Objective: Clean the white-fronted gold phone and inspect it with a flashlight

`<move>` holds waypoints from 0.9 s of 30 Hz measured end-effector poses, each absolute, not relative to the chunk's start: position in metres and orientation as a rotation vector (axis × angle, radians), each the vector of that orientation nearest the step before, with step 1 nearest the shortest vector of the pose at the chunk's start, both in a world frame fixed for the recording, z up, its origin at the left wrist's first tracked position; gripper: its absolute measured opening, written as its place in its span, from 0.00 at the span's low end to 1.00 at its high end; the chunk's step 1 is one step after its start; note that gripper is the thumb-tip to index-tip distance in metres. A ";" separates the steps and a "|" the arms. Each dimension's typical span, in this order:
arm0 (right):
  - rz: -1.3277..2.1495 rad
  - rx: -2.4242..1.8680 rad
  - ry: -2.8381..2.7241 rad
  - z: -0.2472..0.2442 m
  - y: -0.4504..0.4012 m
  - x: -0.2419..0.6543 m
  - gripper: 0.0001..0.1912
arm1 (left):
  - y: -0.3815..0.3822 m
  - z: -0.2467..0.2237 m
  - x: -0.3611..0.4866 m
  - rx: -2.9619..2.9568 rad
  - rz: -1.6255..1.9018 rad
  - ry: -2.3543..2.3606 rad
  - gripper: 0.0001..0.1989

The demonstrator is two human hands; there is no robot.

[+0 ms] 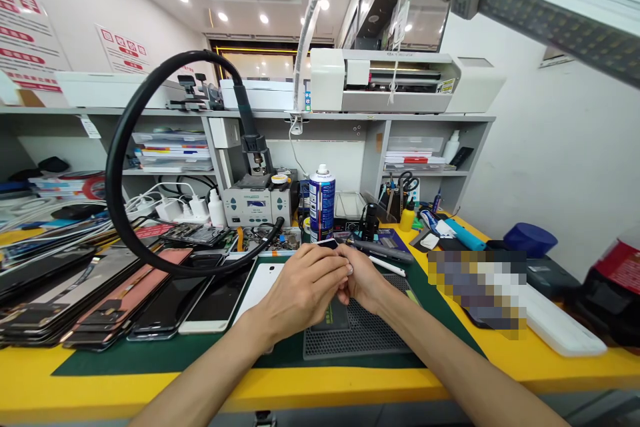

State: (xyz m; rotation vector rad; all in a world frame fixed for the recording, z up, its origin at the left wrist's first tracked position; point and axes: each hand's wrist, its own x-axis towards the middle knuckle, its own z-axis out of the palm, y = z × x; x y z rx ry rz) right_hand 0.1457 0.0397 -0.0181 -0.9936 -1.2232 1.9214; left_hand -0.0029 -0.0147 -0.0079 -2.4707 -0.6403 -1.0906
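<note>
My left hand [307, 283] and my right hand [365, 277] meet above the work mat, fingers curled and pressed together. Whatever lies between them is hidden by the fingers. Just behind the left knuckles shows the edge of a dark, phone-like slab [327, 243]; I cannot tell whether it is held. Beneath the hands lies a grey perforated rubber mat [360, 340] on a green mat [280, 361]. A white phone [263, 283] lies beside my left wrist. A blue spray can [323, 203] stands upright behind the hands, and a white pen-like tool [387, 265] lies to their right.
Rows of phones and screens, including a pink one [145, 283], cover the left side. A black hose [113, 167] loops up from a grey soldering station [260, 203]. A lamp [550, 7] overhangs the right. Scissors [409, 181] and a yellow bottle [407, 217] stand behind.
</note>
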 end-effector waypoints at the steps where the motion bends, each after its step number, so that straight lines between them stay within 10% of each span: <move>1: 1.914 -0.994 -1.228 -0.018 0.039 0.146 0.19 | -0.015 -0.009 -0.003 -2.479 -1.073 -0.646 0.18; 27: 1.759 -0.796 -1.164 -0.012 0.035 0.148 0.19 | -0.014 -0.004 -0.009 -2.230 -1.250 -0.851 0.11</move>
